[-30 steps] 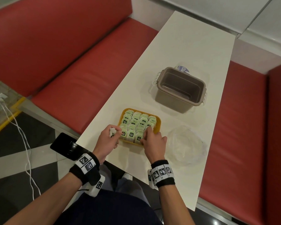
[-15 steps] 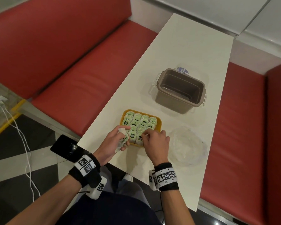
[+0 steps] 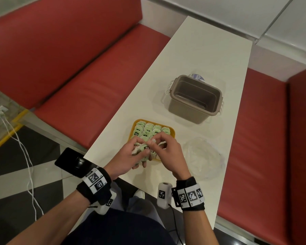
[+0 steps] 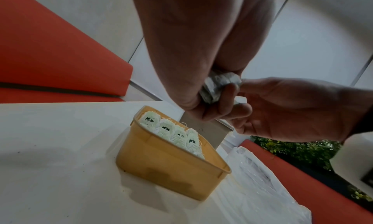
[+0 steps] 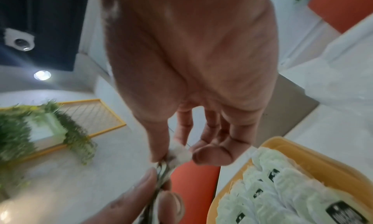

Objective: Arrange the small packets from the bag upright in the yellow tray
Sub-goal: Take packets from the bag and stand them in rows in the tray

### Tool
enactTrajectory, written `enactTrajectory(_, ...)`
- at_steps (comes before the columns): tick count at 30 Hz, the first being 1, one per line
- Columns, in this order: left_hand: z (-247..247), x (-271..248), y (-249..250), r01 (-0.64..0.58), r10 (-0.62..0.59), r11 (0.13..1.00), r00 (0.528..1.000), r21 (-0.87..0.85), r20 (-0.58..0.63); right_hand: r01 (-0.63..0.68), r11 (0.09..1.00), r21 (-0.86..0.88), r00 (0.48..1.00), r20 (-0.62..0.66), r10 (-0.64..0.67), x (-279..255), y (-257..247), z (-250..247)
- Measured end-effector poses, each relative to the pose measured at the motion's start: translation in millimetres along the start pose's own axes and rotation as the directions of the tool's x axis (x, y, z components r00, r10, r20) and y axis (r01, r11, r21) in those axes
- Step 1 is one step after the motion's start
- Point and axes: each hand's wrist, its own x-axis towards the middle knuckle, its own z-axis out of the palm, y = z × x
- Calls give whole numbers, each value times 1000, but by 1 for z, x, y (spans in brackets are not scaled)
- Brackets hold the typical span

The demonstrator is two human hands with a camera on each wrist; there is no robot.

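Both hands raised — fingers [image 3: 155, 140] pinching together.

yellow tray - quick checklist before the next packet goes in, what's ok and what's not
1. Packet in hand: ok, left hand grips a small bunch of packets.
2. One packet singled out: cannot tell, right hand pinches at the bunch, separation unclear.
3. Packets already in the yellow tray: ok, they stand upright in rows.
4. Free slot: cannot tell, both hands cover the near rows.
5. Clear plastic bag: ok, looks emptied, lies flat right of the tray.
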Motion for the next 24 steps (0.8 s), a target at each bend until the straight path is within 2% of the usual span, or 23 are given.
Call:
enactTrajectory(4,0,0,5,-54,53,998,991,-6,-124,-86,980,179,996,-22,92,-5,9,-1)
enactTrajectory(8,-1,4,18,-121,105,992,951,-35,-292,-89,961,260,996,25,86,-14,11,-1)
enactTrajectory(10,-3,6,25,-148,150,989,950,27,-273,-114,968,222,992,78,99,-17,13,0)
enactTrajectory(13,-8,11,31,-182,226,949,962,257,-153,-102,994,22,988,118,99,-17,15,-1)
enactTrajectory(15,-11,14,35,-214,266,893,960,397,-82,-14,996,-90,998,54,19,-15,16,-5)
enactTrajectory(18,-12,18,39,-243,294,855,955,458,-41,72,985,-156,995,-61,-83,-10,16,-9)
enactTrajectory(20,-13,20,39,-226,273,862,961,454,-40,83,987,-135,988,-119,-99,-10,16,-13)
enactTrajectory(24,-13,27,25,-229,260,851,966,472,1,26,994,102,990,-140,-12,-10,12,-19)
